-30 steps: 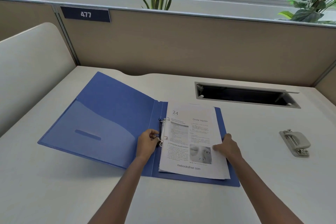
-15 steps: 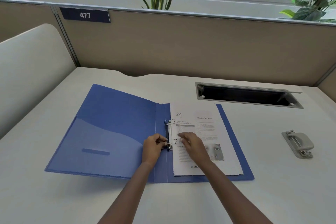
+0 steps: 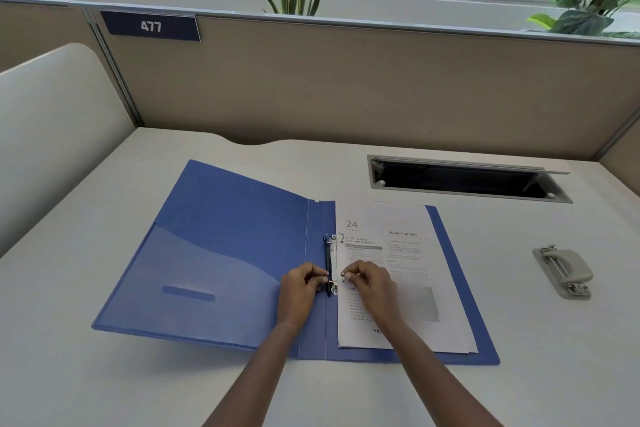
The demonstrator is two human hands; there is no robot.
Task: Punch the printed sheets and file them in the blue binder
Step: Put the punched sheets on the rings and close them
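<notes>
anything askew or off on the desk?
Nothing spilled or damaged. The printed sheets in the blue binder are slightly fanned along the bottom edge. Left hand and right hand pinch the ring mechanism; hole punch lies apart on the right.

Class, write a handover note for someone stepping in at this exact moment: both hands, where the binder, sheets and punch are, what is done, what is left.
Left hand: pinches the ring mechanism at its lower end, from the left.
Right hand: pinches the same lower end from the sheet side.
Blue binder lies open on the desk; printed sheets lie on its right cover, against the rings. Hole punch sits apart, to the right.
Done: sheets appear punched and placed.
Left: likely close the rings, then shut the binder.
</notes>
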